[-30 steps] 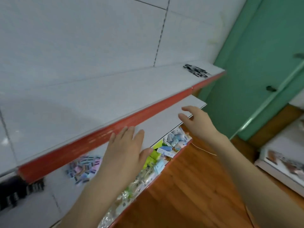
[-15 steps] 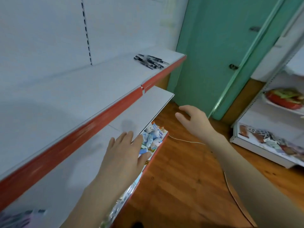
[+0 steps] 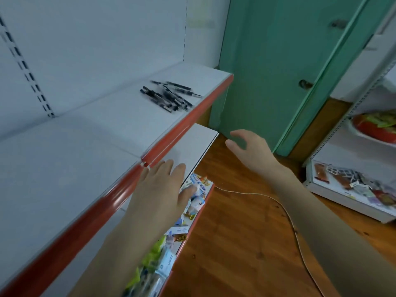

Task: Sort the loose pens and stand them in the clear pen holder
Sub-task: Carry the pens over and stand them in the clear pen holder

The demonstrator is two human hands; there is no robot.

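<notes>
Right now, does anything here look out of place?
Yes: black pens lie in a loose, crisscrossed heap near the red edge of the upper shelf; no holder is visible. A white cord trails across the wooden floor.

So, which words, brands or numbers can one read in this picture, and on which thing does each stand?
"ZERO": printed sideways on a pale packet on the bottom shelf.
Other packets on that shelf: print is visible, but too blurred to read.
Goods on the rack at right: too blurred to read.
Pens: no readable text.
</notes>
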